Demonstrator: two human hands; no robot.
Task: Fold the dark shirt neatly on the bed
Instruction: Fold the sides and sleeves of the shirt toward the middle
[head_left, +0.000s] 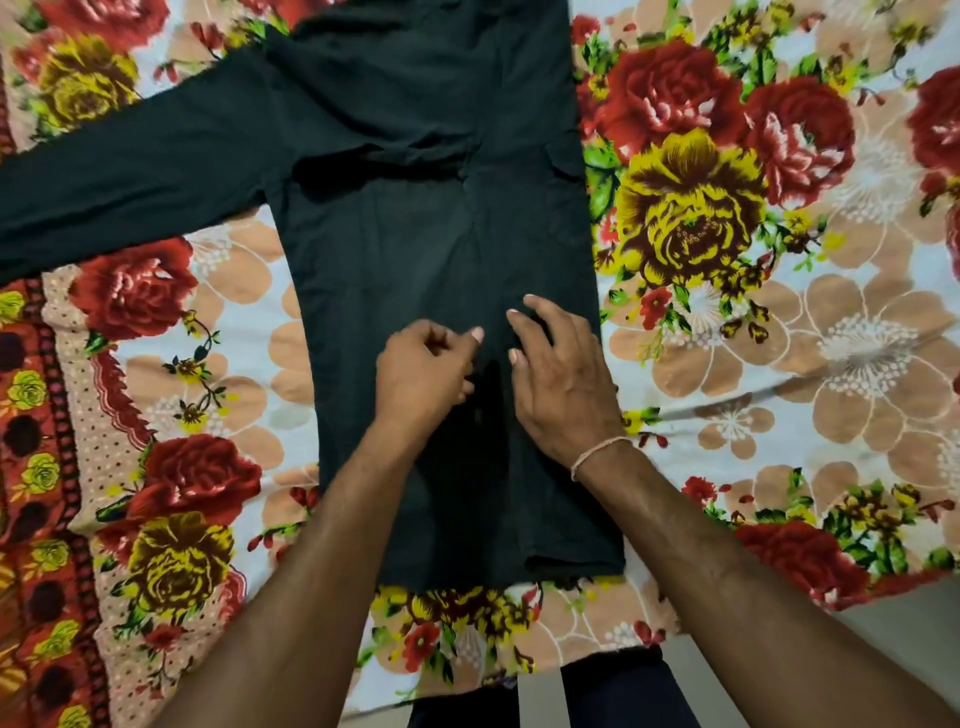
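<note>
- Head view: the dark shirt (415, 249) lies flat on the bed (779, 364), its long axis running straight away from the person.
- The left hand (423, 374), fingers curled, seems to pinch fabric mid-shirt; the right hand (558, 374) rests open just beside it.
- The unfolded sleeve (130, 176) stretches left of the shirt, nearer the left hand, likely next to fold.
- Nothing blocks it.

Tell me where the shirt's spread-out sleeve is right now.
In the head view, the sleeve stretches to the left edge across the floral bedsheet, well above the left hand.
</note>
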